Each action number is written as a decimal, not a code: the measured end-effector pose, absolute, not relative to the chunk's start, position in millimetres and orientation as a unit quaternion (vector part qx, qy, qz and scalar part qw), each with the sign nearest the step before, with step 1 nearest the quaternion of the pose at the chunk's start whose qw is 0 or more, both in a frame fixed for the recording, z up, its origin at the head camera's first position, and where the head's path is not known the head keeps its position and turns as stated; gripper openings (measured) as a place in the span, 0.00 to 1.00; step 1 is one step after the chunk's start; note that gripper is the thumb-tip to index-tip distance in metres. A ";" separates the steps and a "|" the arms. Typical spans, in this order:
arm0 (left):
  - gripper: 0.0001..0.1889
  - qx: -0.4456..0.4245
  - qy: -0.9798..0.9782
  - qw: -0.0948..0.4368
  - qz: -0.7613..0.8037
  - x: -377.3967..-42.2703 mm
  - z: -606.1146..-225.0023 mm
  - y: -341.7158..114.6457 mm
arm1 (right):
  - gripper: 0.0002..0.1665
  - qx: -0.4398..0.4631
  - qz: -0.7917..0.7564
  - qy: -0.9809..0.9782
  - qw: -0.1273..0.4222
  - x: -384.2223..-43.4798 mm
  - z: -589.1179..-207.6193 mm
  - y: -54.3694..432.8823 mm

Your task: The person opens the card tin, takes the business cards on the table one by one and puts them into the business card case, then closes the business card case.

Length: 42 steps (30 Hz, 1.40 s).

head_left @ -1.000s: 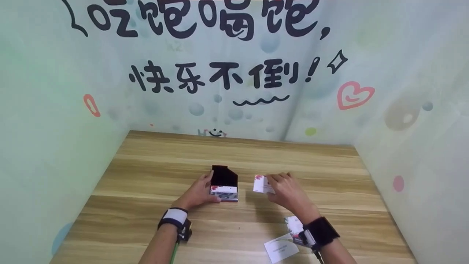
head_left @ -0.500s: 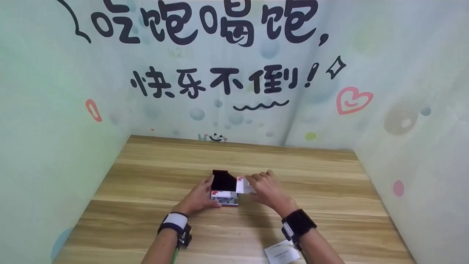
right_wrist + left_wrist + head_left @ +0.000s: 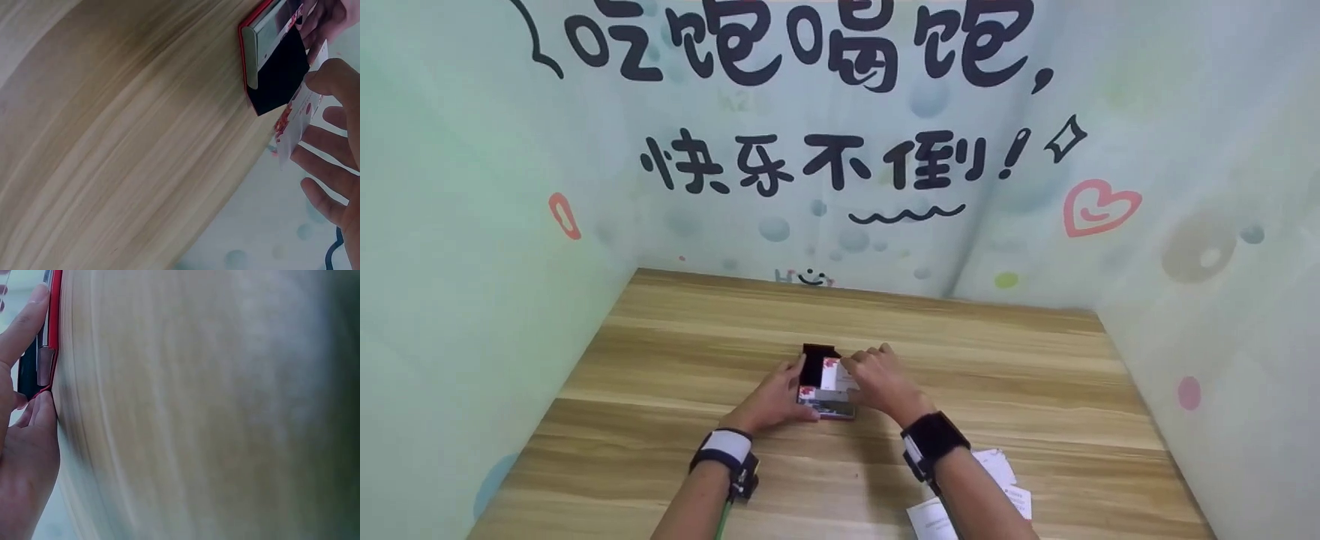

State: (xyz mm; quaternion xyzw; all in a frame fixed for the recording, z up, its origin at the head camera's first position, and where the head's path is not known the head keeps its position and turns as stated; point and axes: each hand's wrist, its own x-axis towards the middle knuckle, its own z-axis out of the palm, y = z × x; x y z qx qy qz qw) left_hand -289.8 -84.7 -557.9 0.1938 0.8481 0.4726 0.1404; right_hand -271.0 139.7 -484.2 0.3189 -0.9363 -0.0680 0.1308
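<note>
A card case (image 3: 811,365) with a red outside, a black inner flap and a metal holder stands open on the table. My left hand (image 3: 771,397) grips its left side, and in the left wrist view the thumb lies along the metal part (image 3: 44,365). Printed cards sit in the holder's lower part. My right hand (image 3: 885,384) pinches a white business card (image 3: 295,126) with red flowers between thumb and fingers. In the head view this card is in front of the black flap, just above the holder's slot. Whether its lower edge is inside cannot be told.
Several white cards lie loose on the wooden table (image 3: 675,360) near my right forearm, among them one card (image 3: 996,469) to its right and another card (image 3: 931,520) partly under it. A printed cloth wall (image 3: 750,240) rises behind the table, with more on both sides.
My right hand has moved left with the business card, from apart from the card case to over its black flap. My left hand keeps its hold on the case.
</note>
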 end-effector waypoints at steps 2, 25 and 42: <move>0.63 0.193 0.843 0.141 0.482 -290.6 -557.8 -85.5 | 0.24 0.324 -0.074 -0.934 0.130 -273.6 -483.7 133.3; 0.62 0.215 0.871 0.102 0.431 -292.6 -558.7 -79.3 | 0.17 0.321 -0.110 -0.926 0.163 -279.1 -518.1 113.8; 0.62 0.203 0.874 0.112 0.428 -291.5 -559.6 -86.3 | 0.14 0.306 -0.004 -0.942 0.140 -278.1 -537.9 109.1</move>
